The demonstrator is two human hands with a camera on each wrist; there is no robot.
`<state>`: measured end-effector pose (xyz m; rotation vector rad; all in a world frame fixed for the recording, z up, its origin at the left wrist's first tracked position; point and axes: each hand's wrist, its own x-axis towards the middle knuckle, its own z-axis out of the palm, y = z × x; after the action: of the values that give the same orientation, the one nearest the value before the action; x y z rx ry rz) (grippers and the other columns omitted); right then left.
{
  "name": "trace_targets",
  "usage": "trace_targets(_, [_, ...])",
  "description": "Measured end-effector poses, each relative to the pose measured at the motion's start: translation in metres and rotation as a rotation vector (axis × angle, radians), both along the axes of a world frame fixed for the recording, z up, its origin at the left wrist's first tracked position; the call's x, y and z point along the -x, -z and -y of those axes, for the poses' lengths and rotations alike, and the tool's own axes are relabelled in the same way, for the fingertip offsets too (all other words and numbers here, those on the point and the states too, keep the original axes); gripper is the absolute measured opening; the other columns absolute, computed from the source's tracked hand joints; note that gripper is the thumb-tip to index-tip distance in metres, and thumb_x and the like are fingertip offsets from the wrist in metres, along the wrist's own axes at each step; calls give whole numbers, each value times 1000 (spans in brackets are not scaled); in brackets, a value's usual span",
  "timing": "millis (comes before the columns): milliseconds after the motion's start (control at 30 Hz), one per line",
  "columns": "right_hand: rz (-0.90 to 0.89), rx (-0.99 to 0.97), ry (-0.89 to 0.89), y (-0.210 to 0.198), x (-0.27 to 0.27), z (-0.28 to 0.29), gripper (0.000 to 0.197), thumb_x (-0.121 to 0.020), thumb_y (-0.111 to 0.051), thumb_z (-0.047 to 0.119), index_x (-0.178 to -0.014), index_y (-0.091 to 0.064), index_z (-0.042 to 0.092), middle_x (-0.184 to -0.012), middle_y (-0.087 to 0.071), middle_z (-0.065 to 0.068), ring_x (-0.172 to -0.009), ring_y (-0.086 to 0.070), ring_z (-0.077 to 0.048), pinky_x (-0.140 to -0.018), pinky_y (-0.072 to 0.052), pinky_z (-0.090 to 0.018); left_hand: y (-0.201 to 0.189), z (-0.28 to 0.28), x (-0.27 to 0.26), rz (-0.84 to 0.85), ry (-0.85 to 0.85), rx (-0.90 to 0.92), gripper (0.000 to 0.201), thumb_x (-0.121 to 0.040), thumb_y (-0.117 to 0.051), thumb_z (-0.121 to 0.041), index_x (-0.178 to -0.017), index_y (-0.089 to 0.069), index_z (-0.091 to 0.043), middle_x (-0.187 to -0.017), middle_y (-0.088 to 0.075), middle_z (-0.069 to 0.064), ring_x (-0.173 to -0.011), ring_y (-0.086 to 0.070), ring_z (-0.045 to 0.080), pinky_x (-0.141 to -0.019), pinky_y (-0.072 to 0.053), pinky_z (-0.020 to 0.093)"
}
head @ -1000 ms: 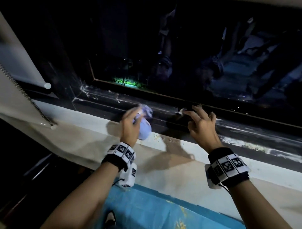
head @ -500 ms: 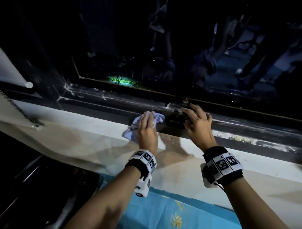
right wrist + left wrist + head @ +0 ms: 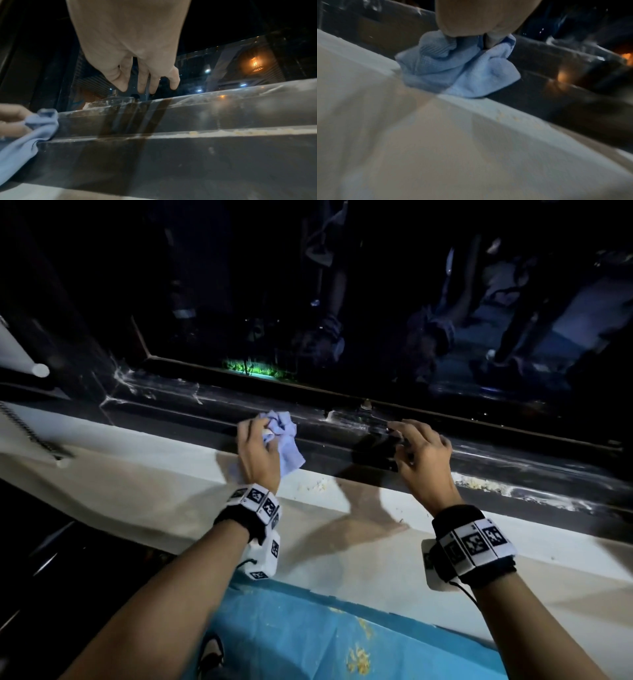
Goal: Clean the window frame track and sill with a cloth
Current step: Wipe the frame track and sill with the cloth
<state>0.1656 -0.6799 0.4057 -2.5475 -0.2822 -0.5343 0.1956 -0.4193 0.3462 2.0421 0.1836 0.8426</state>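
Standing at a night-dark window, a person works with both arms reaching to twelve o'clock.

Item: left hand, grip closed around a crumpled pale blue cloth. Fingers bunch the upper folds; the loose lower corner hangs at three o'clock of the wrist and touches the near edge of the track where it meets the sill.

Item: cloth, left wrist view. Lies across the line between white sill and dark track.

Item: right hand, at three o'clock of the cloth, well apart from it. Grip open, holding nothing; fingers spread and pointing down over the track's far rail. Whether the tips touch the metal cannot be told.

Item: window frame track, dark metal, streaked white with dust. Yellowish crumbs line a groove at three o'clock of the right hand.

Item: sill, white ledge, a few crumbs between the two wrists.

Item: blind chain, at nine o'clock, draped on the sill.

Item: blue sheet, at six o'clock below the sill, speckled with debris.
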Motion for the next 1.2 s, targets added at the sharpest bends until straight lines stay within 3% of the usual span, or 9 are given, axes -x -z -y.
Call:
trace_targets(200, [-5,-19,-36,-4,11,25,42,-79,-49,13,-119,-57,25,-123,-55,-2,-117,-48,-23,-100,-23,-41,14,68,21,-61,34,-173,33,-78,-67,-15,-109,-64,-5,-110,-60,16,-101,-55,30,-84,-45,36])
trace_targets(333, [-36,-19,-55,-3,23,39,42,-80,-56,3,-118,-59,23,-116,-58,-3,-110,-51,-25,-101,-23,-44,14,108,34,-74,164,-239,37,-73,-71,-11,-109,-64,-5,-114,-61,12,-102,-59,30,-82,-50,37])
trace_targets(433, [-58,-9,-40,2,25,44,43,-80,-55,4,-117,-59,24,-114,-59,-3,-108,-52,-27,-100,-23,-46,6,120,37,-93,395,-240,40,-74,-60,4,-114,-63,-3,-120,-59,11,-106,-55,25,-92,-48,29])
trace_targets(533, [-55,-39,-14,4,26,44,40,-81,-48,11,-117,-59,25,-112,-59,-1,-106,-53,-25,-100,-26,-46,-10,99,34,-101,664,-192,33,-78,-52,12,-107,-65,2,-113,-59,13,-98,-58,18,-83,-44,11])
trace_targets(700, [-22,-102,26,0,24,35,39,-80,-53,6,-114,-59,26,-107,-61,-1,-95,-60,-27,-97,-36,-56,-9,49,32,18,229,-85,30,-80,-53,11,-107,-63,2,-114,-53,16,-99,-49,14,-88,-30,2])
trace_targets(767, [-19,-118,35,0,22,34,40,-80,-54,5,-114,-59,26,-108,-61,-1,-96,-60,-26,-95,-39,-57,1,44,30,-48,173,-133,29,-80,-56,10,-107,-63,2,-115,-52,19,-102,-49,23,-92,-38,17])
trace_targets(833, [-14,-125,40,1,23,34,41,-80,-54,5,-115,-58,26,-108,-61,0,-97,-60,-26,-95,-40,-57,10,51,27,-81,177,-224,29,-78,-60,8,-105,-64,1,-112,-55,19,-104,-48,30,-88,-45,37])
trace_targets(1000, [-11,-108,64,1,29,37,41,-81,-53,5,-116,-59,26,-107,-62,0,-96,-60,-23,-99,-34,-56,10,105,29,-123,305,-317,31,-75,-63,3,-106,-66,-4,-110,-59,15,-104,-48,28,-85,-48,42])
trace_targets(1200, [-73,-112,38,5,41,40,46,-75,-43,29,-117,-59,20,-111,-61,-5,-100,-56,-29,-89,-45,-52,-12,158,33,-210,541,-168,24,-80,-61,5,-101,-69,-3,-103,-63,8,-96,-57,25,-82,-41,21])
